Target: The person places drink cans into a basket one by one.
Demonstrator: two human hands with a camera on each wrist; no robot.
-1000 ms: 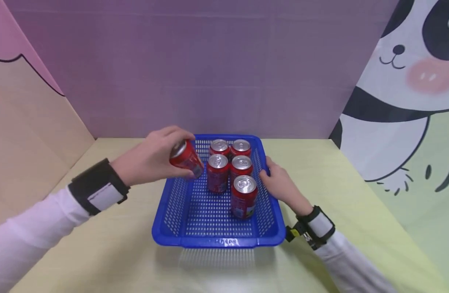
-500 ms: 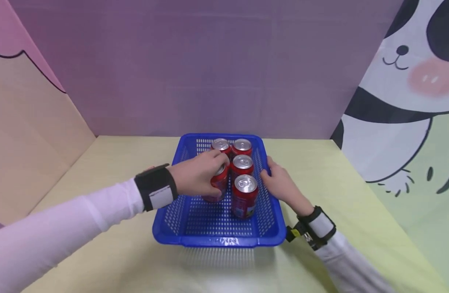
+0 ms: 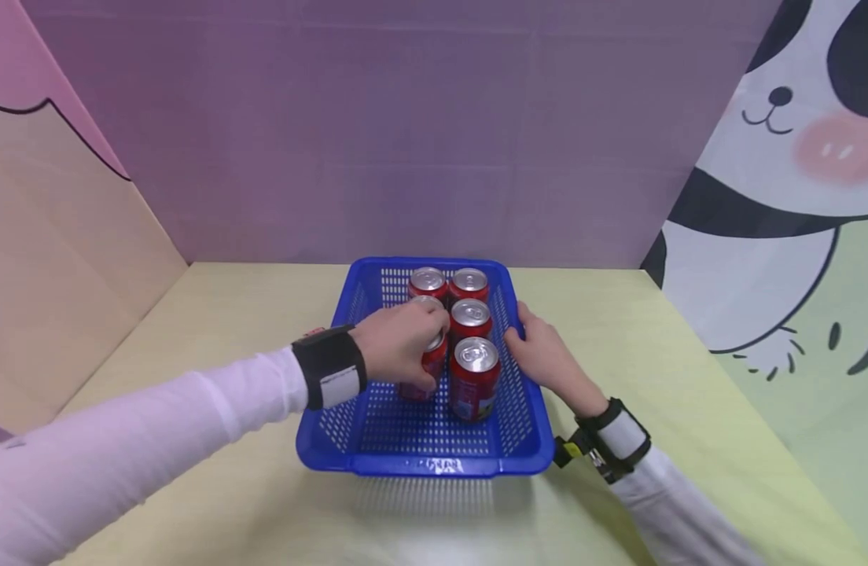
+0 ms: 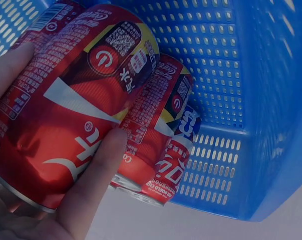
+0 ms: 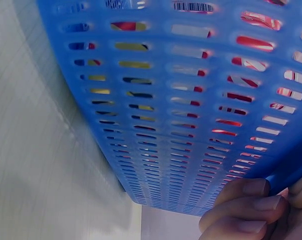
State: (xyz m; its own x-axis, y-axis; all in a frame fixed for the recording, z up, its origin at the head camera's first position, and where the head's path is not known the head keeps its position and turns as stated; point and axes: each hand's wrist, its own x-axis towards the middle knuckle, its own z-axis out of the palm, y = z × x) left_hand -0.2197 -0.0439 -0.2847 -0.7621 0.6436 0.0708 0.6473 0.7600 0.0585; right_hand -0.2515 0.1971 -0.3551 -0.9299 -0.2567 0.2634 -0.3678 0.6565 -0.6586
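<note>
My left hand grips a red soda can inside the blue plastic basket, its thumb and fingers around the can's sides. In the head view that can stands in the left row, partly covered by the fingers. Several other red cans stand upright in two rows, among them the front right can. My right hand holds the basket's right rim, fingers curled over it on the outside, as the right wrist view shows with the fingers.
The basket stands on a pale yellow table. A purple wall rises behind it. On the right is a panel with a panda drawing; a beige and pink panel stands on the left.
My left hand has carried a tilted can from the basket's left side rightward and down into the basket, then slightly nearer the front. My right hand stays on the rim.
</note>
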